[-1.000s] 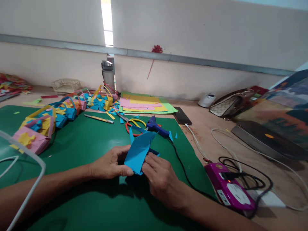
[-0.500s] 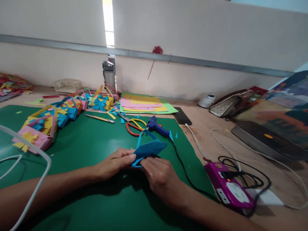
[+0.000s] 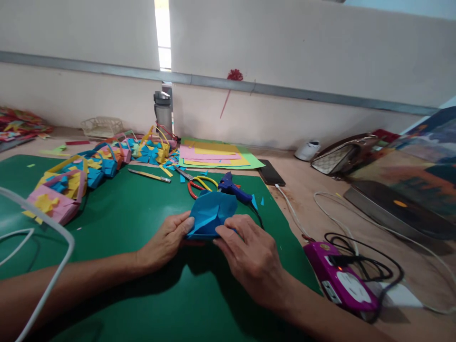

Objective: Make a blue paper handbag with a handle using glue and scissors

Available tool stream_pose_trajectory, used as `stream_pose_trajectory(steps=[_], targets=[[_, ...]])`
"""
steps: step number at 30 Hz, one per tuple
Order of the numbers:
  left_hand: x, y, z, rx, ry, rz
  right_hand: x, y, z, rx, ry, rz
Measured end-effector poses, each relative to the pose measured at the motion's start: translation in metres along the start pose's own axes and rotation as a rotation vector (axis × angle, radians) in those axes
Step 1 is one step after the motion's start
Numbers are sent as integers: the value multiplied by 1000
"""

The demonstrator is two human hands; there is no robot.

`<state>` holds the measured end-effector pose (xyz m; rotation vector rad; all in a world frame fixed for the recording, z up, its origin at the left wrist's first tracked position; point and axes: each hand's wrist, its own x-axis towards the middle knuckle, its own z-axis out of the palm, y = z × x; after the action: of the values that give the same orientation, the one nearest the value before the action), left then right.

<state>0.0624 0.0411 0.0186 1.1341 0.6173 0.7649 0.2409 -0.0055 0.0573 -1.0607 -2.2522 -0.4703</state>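
Note:
Between my two hands is a folded blue paper basket (image 3: 213, 211), tilted so that its creased inside faces me. My left hand (image 3: 170, 237) grips its left edge, thumb on top and fingers underneath. On the near right edge, my right hand (image 3: 249, 247) pinches the paper between thumb and fingers. Just beyond the basket lie scissors (image 3: 204, 181) with red and yellow handles, partly hidden by the paper. A blue glue gun (image 3: 233, 188) rests on its side to their right.
Several finished paper baskets (image 3: 90, 168) line the left side of the green mat (image 3: 117, 218). Behind are a paper cutter (image 3: 149, 175), coloured sheets (image 3: 213, 154) and a bottle (image 3: 163, 111). To the right are a phone (image 3: 270, 173) and a purple power strip (image 3: 342, 278). A white cable (image 3: 53, 221) crosses at left.
The blue basket has turned, and its inside now shows toward me. My right hand has shifted rightward and now pinches the near edge; my left hand keeps its hold.

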Motion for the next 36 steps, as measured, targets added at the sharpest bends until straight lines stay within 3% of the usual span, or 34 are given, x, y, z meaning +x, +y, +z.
stream_pose_trajectory(steps=[5, 10, 14, 25, 36], targets=[[0, -1, -1, 91, 35, 44, -4, -2, 0, 56, -34, -8], [-2, 3, -3, 385, 134, 193, -4, -2, 1, 57, -83, -5], [-5, 5, -2, 489, 115, 237, -5, -2, 5, 56, -104, -8], [-11, 6, -1, 332, -64, 131, -6, 0, 9, -60, -119, -71], [-7, 3, 3, 210, 21, 24, -5, 6, 14, -115, -95, -86]])
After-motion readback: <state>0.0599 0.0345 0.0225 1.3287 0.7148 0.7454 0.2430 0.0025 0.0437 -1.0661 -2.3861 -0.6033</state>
